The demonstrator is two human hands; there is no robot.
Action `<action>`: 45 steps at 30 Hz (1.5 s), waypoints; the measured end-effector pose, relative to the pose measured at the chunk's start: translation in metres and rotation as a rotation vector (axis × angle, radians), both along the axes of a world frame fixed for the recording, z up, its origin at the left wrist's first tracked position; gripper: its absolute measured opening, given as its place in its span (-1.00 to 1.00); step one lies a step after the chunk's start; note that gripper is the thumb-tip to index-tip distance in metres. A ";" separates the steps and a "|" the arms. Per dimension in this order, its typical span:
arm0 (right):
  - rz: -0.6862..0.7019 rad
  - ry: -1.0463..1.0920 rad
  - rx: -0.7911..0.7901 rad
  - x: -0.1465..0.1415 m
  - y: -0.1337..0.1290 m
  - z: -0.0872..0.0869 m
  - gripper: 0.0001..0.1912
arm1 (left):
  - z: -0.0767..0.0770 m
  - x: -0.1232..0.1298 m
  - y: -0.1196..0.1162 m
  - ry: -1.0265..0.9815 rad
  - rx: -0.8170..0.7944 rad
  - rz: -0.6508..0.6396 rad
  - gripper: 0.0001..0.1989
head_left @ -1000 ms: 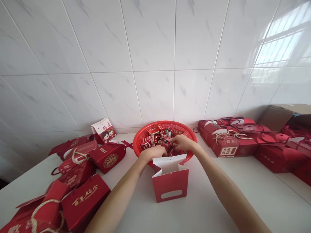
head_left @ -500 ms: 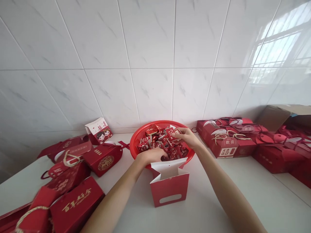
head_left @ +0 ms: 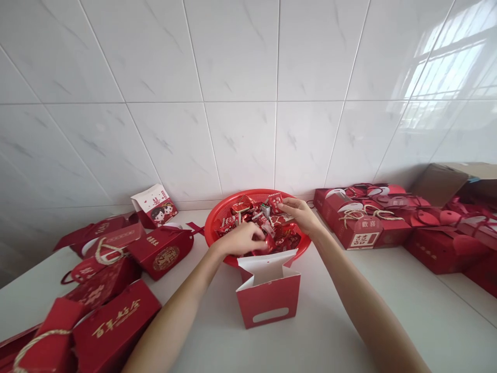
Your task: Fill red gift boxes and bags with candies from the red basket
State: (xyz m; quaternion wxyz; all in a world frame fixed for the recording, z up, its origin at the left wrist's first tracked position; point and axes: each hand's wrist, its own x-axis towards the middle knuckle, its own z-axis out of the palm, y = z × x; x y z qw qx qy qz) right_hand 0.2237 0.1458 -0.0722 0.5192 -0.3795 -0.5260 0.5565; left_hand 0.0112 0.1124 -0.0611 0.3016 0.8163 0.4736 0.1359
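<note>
Red-wrapped sweets fill a red plastic basket [head_left: 213, 220] by the wall. My left hand [head_left: 243, 238] reaches over its front, fingers curled round a shiny red wrapped sweet [head_left: 268, 242]. At the basket's right side, my right hand [head_left: 301, 213] pinches a small red candy packet [head_left: 275, 202] with print on it. Just in front of the basket stands a red paper gift box [head_left: 267, 300], upright with its top open, showing a white inside and an oval cut-out. What lies inside the box is hidden.
Closed red gift boxes [head_left: 116, 326] with rope handles crowd the table [head_left: 217, 331] on the left. More red boxes [head_left: 365, 228] stand on the right, beside a brown cardboard carton [head_left: 438, 181]. A white-topped box [head_left: 155, 204] leans near the tiled wall [head_left: 240, 145].
My left hand has risen out of the sweets, with a shiny red one now showing at its fingers. My right hand stays near the same spot with its packet, which is now tilted more upright.
</note>
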 end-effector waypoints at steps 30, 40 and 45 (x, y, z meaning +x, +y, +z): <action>0.216 -0.221 0.113 -0.015 -0.024 0.012 -0.56 | 0.002 -0.005 0.007 -0.907 -0.123 0.426 -0.57; 0.207 -0.296 0.122 -0.024 -0.031 0.013 -0.56 | 0.001 -0.006 0.004 -0.962 -0.213 0.372 -0.51; 0.200 -0.347 0.189 -0.024 -0.028 0.010 -0.58 | 0.000 -0.005 0.007 -1.009 -0.256 0.303 -0.52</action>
